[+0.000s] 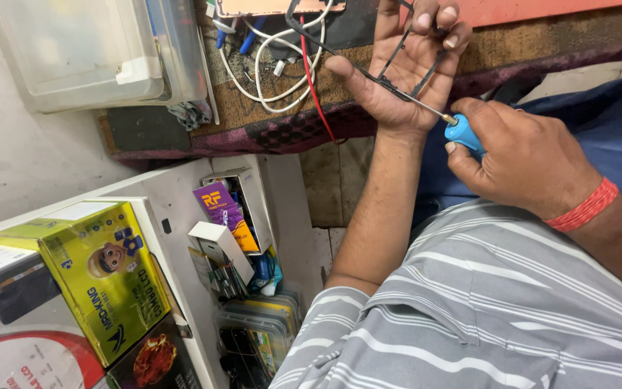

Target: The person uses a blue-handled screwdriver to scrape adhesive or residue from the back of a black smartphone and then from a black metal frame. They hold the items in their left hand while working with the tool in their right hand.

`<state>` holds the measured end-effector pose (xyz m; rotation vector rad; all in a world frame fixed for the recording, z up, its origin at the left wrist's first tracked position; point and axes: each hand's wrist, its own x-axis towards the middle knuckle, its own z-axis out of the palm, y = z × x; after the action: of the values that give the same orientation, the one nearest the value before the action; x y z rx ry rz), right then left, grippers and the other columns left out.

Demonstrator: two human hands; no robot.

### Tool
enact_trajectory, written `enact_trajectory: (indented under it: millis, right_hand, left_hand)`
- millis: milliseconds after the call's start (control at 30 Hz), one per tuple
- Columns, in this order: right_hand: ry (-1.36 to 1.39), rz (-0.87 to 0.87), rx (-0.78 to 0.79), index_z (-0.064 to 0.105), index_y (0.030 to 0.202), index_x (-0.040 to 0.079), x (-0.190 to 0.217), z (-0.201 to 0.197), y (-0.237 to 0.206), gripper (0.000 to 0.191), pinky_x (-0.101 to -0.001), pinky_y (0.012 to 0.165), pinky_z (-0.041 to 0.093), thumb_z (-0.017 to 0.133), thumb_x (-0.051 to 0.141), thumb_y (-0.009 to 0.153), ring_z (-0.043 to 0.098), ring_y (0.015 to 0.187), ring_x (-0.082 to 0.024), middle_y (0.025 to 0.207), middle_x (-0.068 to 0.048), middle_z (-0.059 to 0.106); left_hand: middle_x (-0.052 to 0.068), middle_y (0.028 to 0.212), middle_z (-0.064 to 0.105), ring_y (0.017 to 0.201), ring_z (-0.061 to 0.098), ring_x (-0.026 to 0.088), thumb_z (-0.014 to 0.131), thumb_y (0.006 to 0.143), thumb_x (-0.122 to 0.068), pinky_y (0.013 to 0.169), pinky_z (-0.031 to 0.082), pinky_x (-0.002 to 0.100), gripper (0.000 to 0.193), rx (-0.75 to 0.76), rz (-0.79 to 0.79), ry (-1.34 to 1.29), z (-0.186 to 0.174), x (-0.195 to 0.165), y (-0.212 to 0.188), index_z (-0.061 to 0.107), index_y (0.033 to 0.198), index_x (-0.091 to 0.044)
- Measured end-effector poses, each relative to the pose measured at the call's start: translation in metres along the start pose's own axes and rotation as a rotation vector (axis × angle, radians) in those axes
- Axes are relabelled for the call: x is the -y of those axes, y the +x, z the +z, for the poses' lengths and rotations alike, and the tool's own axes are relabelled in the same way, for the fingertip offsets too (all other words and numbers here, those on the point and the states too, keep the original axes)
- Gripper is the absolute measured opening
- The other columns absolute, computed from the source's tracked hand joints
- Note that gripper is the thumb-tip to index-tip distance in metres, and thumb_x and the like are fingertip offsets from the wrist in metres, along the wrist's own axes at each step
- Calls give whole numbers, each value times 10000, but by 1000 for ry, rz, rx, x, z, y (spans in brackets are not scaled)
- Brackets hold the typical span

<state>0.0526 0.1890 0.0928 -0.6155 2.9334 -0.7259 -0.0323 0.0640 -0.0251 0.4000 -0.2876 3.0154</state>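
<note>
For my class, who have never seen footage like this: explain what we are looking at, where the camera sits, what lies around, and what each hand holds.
There is one picture, from a camera worn on the person's head, looking down at their own two bare hands. The left hand lies palm up, holding a thin black rectangular frame. The right hand, with a red wristband, grips a blue-handled screwdriver whose tip rests on that frame. Beyond them, white cables and a red wire lie on a brown mat. To the left stand a clear plastic box and a yellow carton.
</note>
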Motion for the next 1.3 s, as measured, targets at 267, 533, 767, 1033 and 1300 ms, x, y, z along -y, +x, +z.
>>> enact_trajectory:
  millis: [267,533,767,1033,1300]
  right_hand:
    - [12,13,27,639,1236,-9,1,0,0,400,-386,571,560,682,255,940,694,666,-291,875,-150,702]
    - [-3,40,49,652,1202,13,3,2,-1,360,-405,593,569,683,260,942,702,690,-312,860,-150,699]
    - [66,71,58,651,1205,25,5,-8,-7,374,-427,634,569,689,263,919,708,740,-336,954,-151,727]
    - [-30,59,17,656,1195,18,6,-14,-7,363,-407,593,568,696,243,913,706,699,-321,892,-144,711]
    - [-2,54,7,638,1249,28,5,-9,-3,399,-401,601,571,692,258,928,706,715,-311,909,-141,706]
  left_hand:
    - [126,1079,553,1100,536,285,624,915,-830,976,470,427,923,36,4,-10,1,1,2,523,1390,-45]
    - [121,1091,534,1133,521,296,661,921,-831,969,458,433,886,-26,1,-25,5,2,1,508,1320,-55]
    - [116,1118,539,1132,527,285,642,958,-748,1009,462,441,768,11,-3,-87,3,-1,0,517,1320,-83]
    - [109,1098,535,1142,493,288,687,899,-728,998,440,440,801,-71,-14,21,2,0,-3,489,1392,-129]
    - [127,1110,554,1129,512,279,652,951,-706,1011,433,421,822,50,-13,-18,2,1,0,469,1465,-91]
